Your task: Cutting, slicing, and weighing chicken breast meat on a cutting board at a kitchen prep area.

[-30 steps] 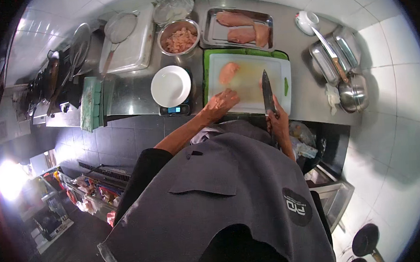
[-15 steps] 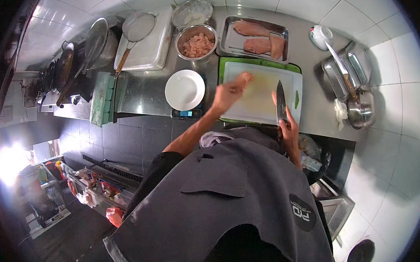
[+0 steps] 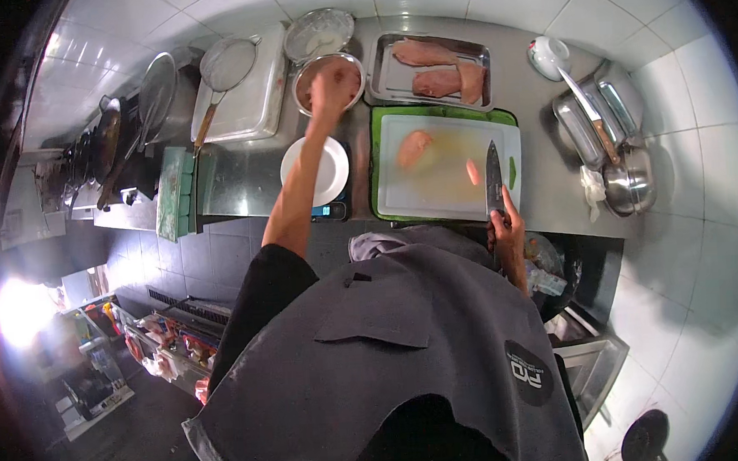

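Observation:
My left hand (image 3: 328, 91) reaches into the steel bowl of chopped pale meat (image 3: 349, 85); its fingers are blurred against the meat. My forearm crosses a white plate (image 3: 331, 178) on a digital scale (image 3: 330, 211). My right hand (image 3: 506, 227) grips the black kitchen knife (image 3: 493, 178), blade pointing away from me, over the right side of the white cutting board (image 3: 434, 194), which sits on a green one. A rounded piece of raw meat (image 3: 415, 147) lies on the board's left, a small strip (image 3: 473, 172) beside the blade.
Behind the board is a metal tray of meat slices (image 3: 399, 91). At left stand a lidded white container (image 3: 238, 112) under a strainer (image 3: 227, 63), pans and a green box (image 3: 175, 195). At right are a bowl (image 3: 548, 58), steel containers (image 3: 629, 183) and another knife (image 3: 597, 118).
My left hand has moved forward and left from the cutting board into the steel bowl. My right hand still grips the knife at the board's right.

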The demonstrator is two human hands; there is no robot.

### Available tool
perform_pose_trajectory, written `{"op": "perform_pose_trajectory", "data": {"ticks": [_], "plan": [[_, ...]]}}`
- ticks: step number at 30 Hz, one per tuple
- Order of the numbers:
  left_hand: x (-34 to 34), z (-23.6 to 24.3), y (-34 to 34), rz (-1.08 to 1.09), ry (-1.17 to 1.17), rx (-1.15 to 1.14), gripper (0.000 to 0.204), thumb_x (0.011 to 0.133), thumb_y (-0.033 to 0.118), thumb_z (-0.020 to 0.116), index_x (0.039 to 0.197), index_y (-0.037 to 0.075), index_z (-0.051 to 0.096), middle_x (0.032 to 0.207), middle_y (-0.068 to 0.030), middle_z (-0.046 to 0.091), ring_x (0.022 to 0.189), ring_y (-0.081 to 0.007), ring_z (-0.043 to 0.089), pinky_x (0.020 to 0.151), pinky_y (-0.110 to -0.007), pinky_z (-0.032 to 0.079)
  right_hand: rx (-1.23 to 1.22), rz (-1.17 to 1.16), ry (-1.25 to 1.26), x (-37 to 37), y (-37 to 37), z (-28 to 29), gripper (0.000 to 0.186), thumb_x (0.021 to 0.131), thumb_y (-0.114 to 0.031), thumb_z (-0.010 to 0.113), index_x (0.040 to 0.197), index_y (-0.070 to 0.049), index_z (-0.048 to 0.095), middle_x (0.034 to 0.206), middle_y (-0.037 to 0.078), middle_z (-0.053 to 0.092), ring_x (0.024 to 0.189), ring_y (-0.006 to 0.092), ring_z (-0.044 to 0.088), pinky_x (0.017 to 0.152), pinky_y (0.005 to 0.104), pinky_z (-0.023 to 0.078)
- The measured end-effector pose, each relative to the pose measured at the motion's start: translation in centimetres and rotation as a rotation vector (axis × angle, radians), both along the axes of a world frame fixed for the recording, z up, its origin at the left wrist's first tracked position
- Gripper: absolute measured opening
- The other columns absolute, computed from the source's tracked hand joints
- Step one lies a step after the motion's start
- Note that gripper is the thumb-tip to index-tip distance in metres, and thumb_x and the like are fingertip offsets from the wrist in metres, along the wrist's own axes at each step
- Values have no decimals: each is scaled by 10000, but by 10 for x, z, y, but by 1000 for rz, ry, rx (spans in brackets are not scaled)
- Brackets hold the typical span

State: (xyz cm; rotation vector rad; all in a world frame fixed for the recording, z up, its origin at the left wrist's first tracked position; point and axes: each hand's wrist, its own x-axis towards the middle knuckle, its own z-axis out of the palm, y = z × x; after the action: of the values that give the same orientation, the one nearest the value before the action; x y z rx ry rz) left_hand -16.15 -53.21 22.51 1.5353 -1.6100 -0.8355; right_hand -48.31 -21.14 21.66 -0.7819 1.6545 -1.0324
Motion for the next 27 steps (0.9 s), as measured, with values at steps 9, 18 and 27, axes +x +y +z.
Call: {"op": "perform_pose_trajectory", "data": {"ticks": [9,18,27], "plan": [[-143,-58,131,-792,-338,-402,265,819,77,631,1076,96,693,1101,-103,675,1043,-273,640,925,-406,508,25,-81,44,-8,4,4,614,955,-53,531,1538,-179,386,644,-29,491,506,65,432,457,253,391],[-162,-61,151,-919,-509,-566,188,871,254,681,861,66,689,856,-78,681,890,-240,680,836,-348,520,-18,-78,169,-19,19,-18,624,934,-33,547,1525,-178,410,683,-3,516,565,93,419,546,271,409],[-148,-44,178,-541,-543,480,572,831,569,676,807,-3,701,671,-156,678,661,-363,683,641,-466,554,-30,97,410,-15,13,-21,577,961,-105,543,1518,-185,415,696,121,543,581,152,486,571,335,436]]}}
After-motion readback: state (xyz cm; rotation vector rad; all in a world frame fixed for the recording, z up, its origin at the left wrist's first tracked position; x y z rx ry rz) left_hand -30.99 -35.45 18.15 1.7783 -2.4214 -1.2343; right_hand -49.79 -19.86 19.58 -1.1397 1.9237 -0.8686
